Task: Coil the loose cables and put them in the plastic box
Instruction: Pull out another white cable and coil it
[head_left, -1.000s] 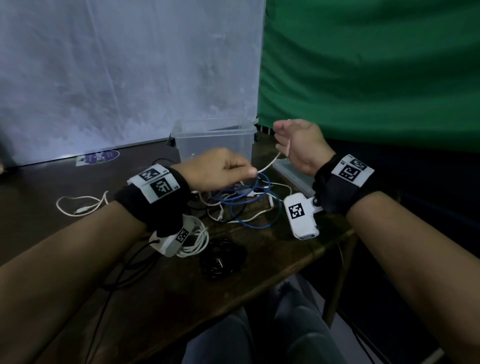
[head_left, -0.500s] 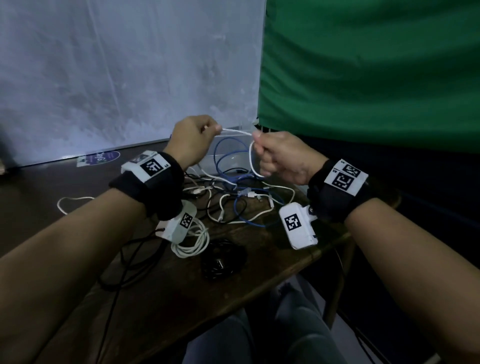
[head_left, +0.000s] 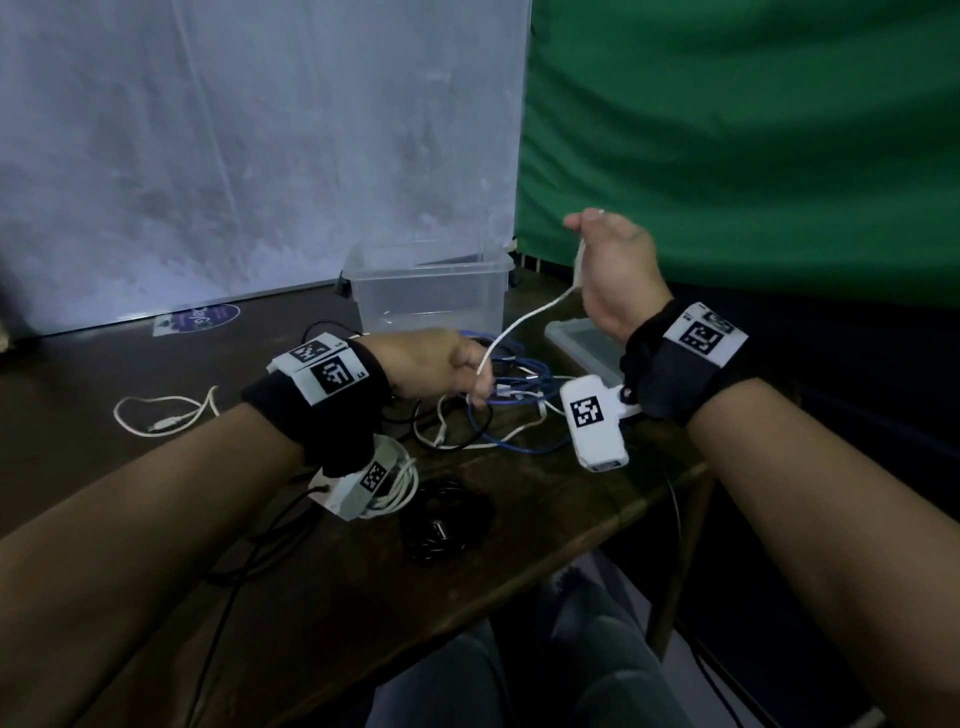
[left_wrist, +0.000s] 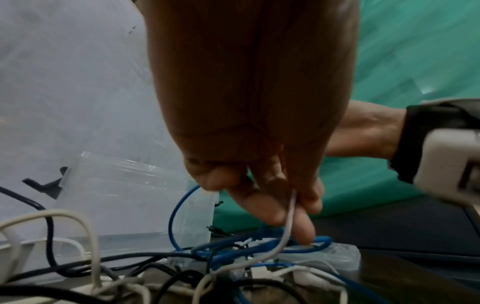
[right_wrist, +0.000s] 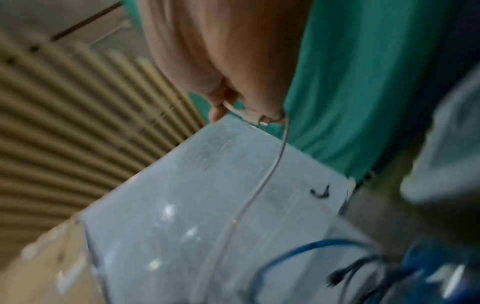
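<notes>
A thin white cable (head_left: 524, 322) stretches between both hands above a tangle of blue, white and black cables (head_left: 511, 410) on the dark table. My left hand (head_left: 470, 371) pinches its lower part just over the tangle; in the left wrist view the white cable (left_wrist: 291, 216) runs down from the fingers (left_wrist: 306, 197). My right hand (head_left: 597, 244) is raised and pinches the cable's upper end; the right wrist view shows that cable (right_wrist: 272, 166) hanging from the hand (right_wrist: 244, 111). The clear plastic box (head_left: 431, 299) stands empty behind the tangle.
The box's lid (head_left: 584, 340) lies flat to the right of the tangle. A loose white cable (head_left: 166, 413) lies at the left, a coiled white cable (head_left: 400, 483) and a black coil (head_left: 447, 530) near the front. The table edge (head_left: 649, 501) drops off at the right.
The hands were close together high in front of the box. Now the left hand has dropped to the tangle and the right hand has risen, drawing the white cable out between them.
</notes>
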